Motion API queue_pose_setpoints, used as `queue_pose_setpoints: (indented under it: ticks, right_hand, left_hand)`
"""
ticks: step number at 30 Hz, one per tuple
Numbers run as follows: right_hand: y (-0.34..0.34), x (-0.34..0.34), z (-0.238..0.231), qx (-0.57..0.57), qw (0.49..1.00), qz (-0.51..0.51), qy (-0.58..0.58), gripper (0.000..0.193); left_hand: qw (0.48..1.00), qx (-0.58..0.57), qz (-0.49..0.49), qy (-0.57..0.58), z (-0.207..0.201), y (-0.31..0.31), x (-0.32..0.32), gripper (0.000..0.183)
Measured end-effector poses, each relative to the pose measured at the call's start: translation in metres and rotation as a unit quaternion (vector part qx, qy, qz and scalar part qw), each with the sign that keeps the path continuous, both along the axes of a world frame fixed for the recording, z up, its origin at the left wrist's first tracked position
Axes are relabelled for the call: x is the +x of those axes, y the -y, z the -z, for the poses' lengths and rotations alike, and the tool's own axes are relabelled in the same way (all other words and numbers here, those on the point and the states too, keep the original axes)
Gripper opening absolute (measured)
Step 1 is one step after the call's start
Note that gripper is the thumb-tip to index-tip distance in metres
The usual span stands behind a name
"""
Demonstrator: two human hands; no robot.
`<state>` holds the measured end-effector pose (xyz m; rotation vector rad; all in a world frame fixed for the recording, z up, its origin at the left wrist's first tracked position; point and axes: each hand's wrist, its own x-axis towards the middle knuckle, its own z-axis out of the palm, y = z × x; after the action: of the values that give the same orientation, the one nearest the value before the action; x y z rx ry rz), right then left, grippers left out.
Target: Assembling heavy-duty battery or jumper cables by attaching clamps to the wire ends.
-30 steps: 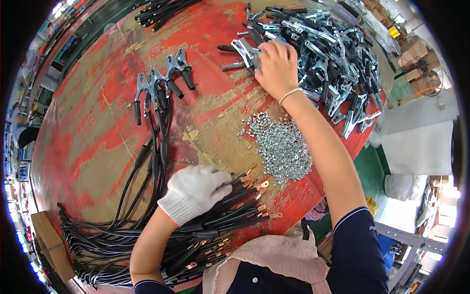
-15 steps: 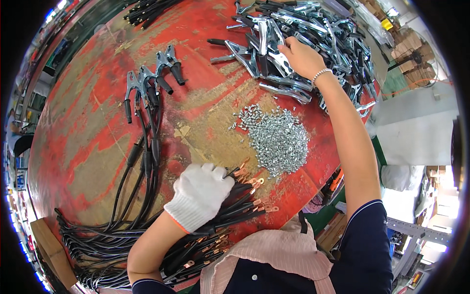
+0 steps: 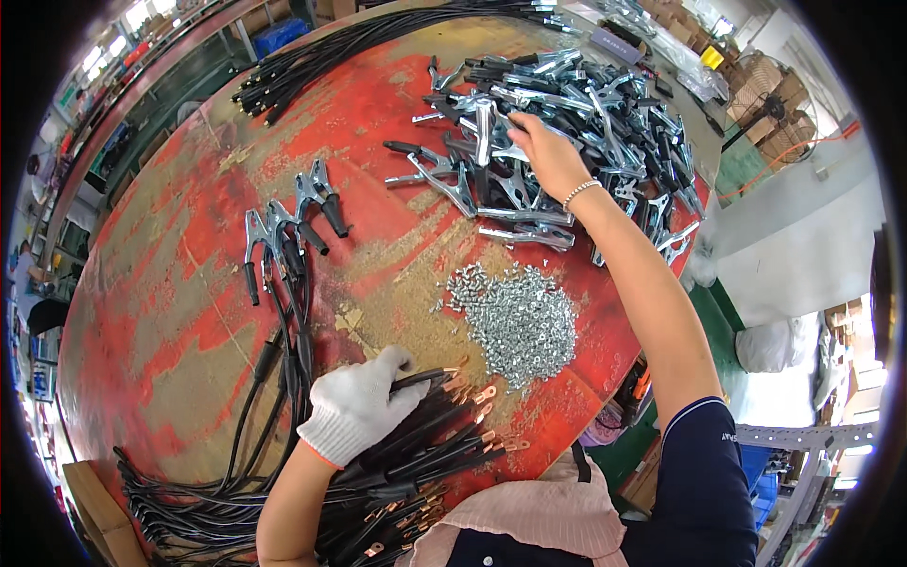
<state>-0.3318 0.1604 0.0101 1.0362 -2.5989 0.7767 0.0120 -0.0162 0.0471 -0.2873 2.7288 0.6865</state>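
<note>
My left hand (image 3: 364, 402), in a white knitted glove, pinches one black cable (image 3: 416, 380) with a copper lug at its tip. That cable lies over a bundle of similar black cables with copper lugs (image 3: 487, 438). Bare and wearing a beaded bracelet, my right hand (image 3: 553, 161) is at the near left side of a heap of metal spring clamps (image 3: 605, 104). Its fingers are closed on a silver clamp (image 3: 485, 132) with black grips; the fingertips are partly hidden. Screws in a loose silver pile (image 3: 524, 321) lie between my hands.
Several clamps with cables attached (image 3: 288, 222) lie at left on the worn red table (image 3: 170, 331). More black cables (image 3: 378, 38) stretch along the far edge. A cardboard box (image 3: 99, 510) stands at the near left, and a fan (image 3: 770, 109) beyond the table at right.
The view has shifted, so the tabletop sits lower in it. My left hand has moved slightly left, its thumb and fingers now apart from the bundle around one cable. My right hand stays at the clamps.
</note>
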Motion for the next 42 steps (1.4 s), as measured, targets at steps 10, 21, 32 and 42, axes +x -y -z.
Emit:
queue_pose_setpoints:
  ticks: [10, 21, 32, 42]
  right_hand:
    - [-0.018, -0.019, -0.034, 0.098, 0.992, 0.011, 0.083, 0.032]
    - [-0.009, -0.021, -0.039, 0.023, 0.988, 0.001, 0.150, 0.034]
    - [-0.007, -0.035, -0.035, 0.114, 0.991, 0.008, 0.072, 0.032]
    - [-0.018, -0.038, -0.046, 0.065, 0.995, 0.004, 0.079, 0.029]
  left_hand:
    - [0.935, 0.307, 0.048, 0.172, 0.033, 0.030, -0.027, 0.041]
    - [0.847, 0.498, -0.139, 0.119, 0.049, 0.039, -0.019, 0.027]
    - [0.786, 0.594, -0.165, 0.053, 0.053, 0.020, -0.008, 0.026]
    - [0.797, 0.577, -0.170, 0.051, 0.062, 0.027, -0.010, 0.023]
